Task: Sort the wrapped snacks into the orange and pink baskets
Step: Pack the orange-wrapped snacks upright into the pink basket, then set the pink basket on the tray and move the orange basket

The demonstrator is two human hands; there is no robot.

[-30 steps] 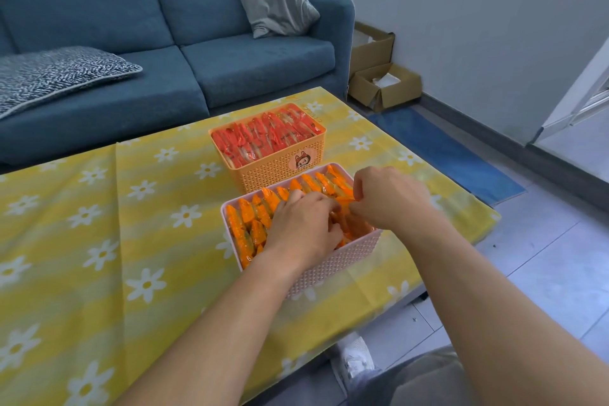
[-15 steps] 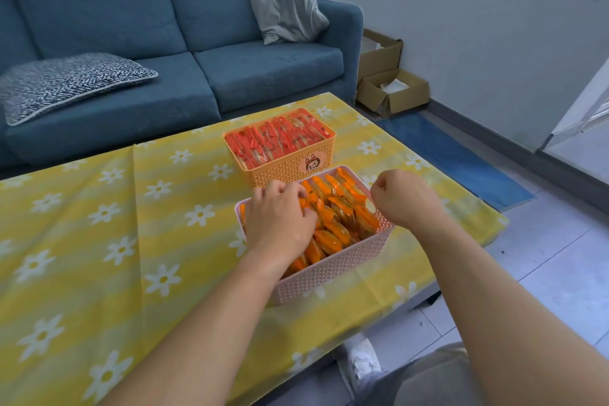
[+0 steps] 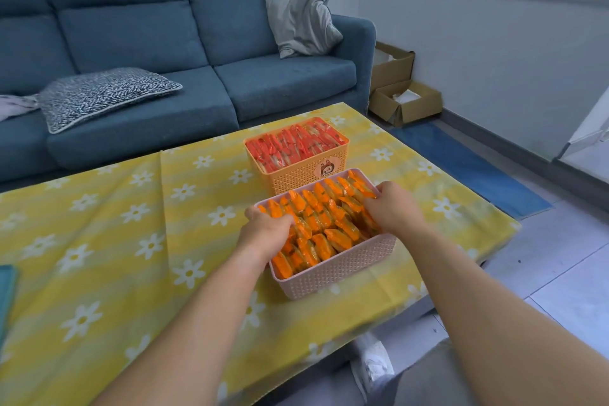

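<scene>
Pink and lattice-walled: pink basket (image 3: 333, 277) near the three o'clock edge of the desk (image 3: 131, 241), on a yellow daisy-print cloth. Packed with close rows of orange-wrapped snacks (image 3: 316, 217) standing on edge. Right behind it at twelve o'clock, orange basket (image 3: 296, 176), close against the pink one, actual contact not discernible; filled to the rim with red-wrapped snacks (image 3: 293, 145) and marked with a small cartoon sticker on the near wall. Left grip (image 3: 267, 231) at the pink basket's nine o'clock side, knuckles up, fingers curled down over the rim into the packets. Right grip (image 3: 392, 208) at the three o'clock side, fingers likewise bent down onto the rows, thumb by the far corner. Fingertips of both buried among the wrappers, so cannot tell whether either grip pinches a packet or merely presses on them. Beyond the desk at twelve o'clock, a blue sofa (image 3: 131, 26) with a grey cushion (image 3: 301, 13) and a black-and-white patterned cushion (image 3: 105, 92). At two o'clock, open cardboard boxes (image 3: 405, 102) against the wall and a blue mat (image 3: 461, 161) on the tiled floor.
</scene>
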